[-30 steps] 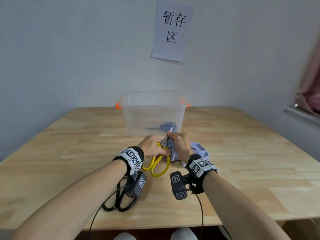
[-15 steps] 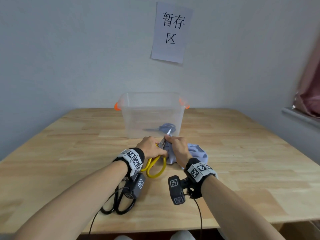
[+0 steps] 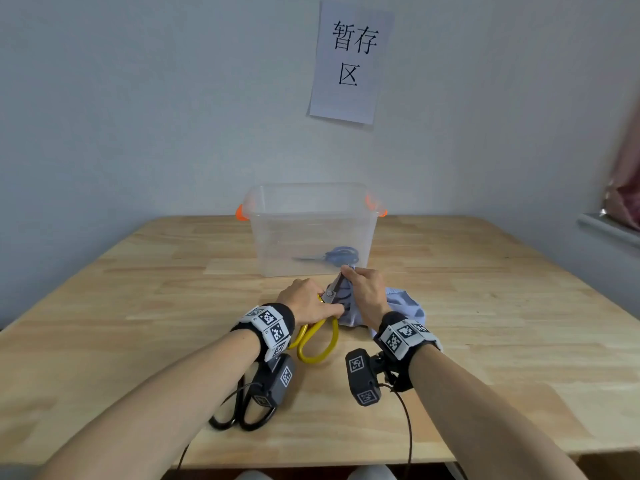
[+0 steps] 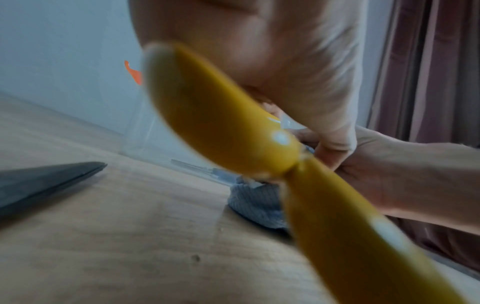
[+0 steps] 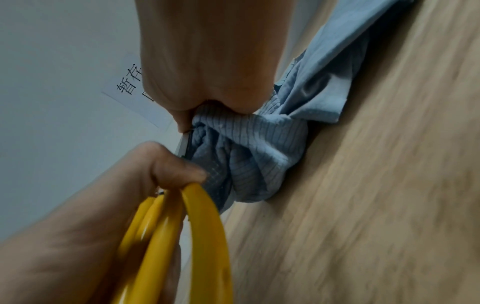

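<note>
Yellow-handled scissors [image 3: 317, 337] lie tilted over the table's middle, blades pointing away from me. My left hand [image 3: 306, 301] grips them near the pivot; the yellow loops [image 5: 187, 236] hang toward me, blurred in the left wrist view as the yellow handle [image 4: 221, 123]. My right hand [image 3: 363, 289] pinches a light blue cloth [image 3: 398, 306] around the blades, close to the tip. The right wrist view shows the bunched cloth [image 5: 259, 148] wrapped on the steel blade [image 5: 185, 146], the rest trailing on the wood.
A clear plastic bin [image 3: 311, 226] with orange latches stands behind my hands, with blue scissors [image 3: 332, 255] inside. Black scissors [image 3: 242, 410] lie under my left wrist near the table's front edge. A paper sign [image 3: 349, 60] hangs on the wall.
My right hand has slid with the cloth along the blades from near the pivot up to the tip. The left hand holds the scissors in much the same place.
</note>
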Available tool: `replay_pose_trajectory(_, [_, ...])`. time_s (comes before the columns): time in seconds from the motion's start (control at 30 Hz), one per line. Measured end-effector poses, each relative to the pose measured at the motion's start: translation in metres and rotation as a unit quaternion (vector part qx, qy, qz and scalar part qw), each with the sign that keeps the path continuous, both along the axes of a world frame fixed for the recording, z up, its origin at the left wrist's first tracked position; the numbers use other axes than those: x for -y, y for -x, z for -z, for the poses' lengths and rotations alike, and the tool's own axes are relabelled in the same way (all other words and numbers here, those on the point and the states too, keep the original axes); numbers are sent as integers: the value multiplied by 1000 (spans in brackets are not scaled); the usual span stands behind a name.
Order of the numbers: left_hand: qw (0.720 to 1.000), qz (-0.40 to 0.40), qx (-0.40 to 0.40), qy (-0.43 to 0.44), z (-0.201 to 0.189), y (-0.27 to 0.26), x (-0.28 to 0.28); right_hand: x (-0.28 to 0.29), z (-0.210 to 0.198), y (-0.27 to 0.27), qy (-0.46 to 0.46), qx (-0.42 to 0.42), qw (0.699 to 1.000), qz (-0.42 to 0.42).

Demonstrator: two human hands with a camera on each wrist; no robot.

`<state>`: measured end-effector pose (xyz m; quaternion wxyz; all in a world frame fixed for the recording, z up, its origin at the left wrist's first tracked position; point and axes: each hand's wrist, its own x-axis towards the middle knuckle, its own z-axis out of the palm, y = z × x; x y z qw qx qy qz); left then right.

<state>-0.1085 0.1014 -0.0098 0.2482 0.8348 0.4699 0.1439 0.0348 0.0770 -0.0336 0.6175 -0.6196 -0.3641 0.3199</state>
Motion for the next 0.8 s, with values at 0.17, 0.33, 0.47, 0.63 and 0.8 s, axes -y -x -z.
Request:
replay_pose_trajectory(0.17, [1000,-13,5,7,0,-5,-6,4,-5,5,39,-28,998,-26])
replay_pose_trajectory(0.33, [999,0,-42,-15,-3,-5,-5,-1,6,-3,3,-1,1000,-5])
replay_pose_trajectory(0.47, [1000,-10,-18,-20,6,-1,-4,-2,4,-6,-6,16,1000,-22])
replay_pose_trajectory(0.63, [1000,-7,24,15,3,-5,-7,-6,8,-7,-13,-25,999,-17])
replay_pose_trajectory(0.8, [999,-21,25,29,4,-4,-12,-6,12,-18,-5,-29,998,-50])
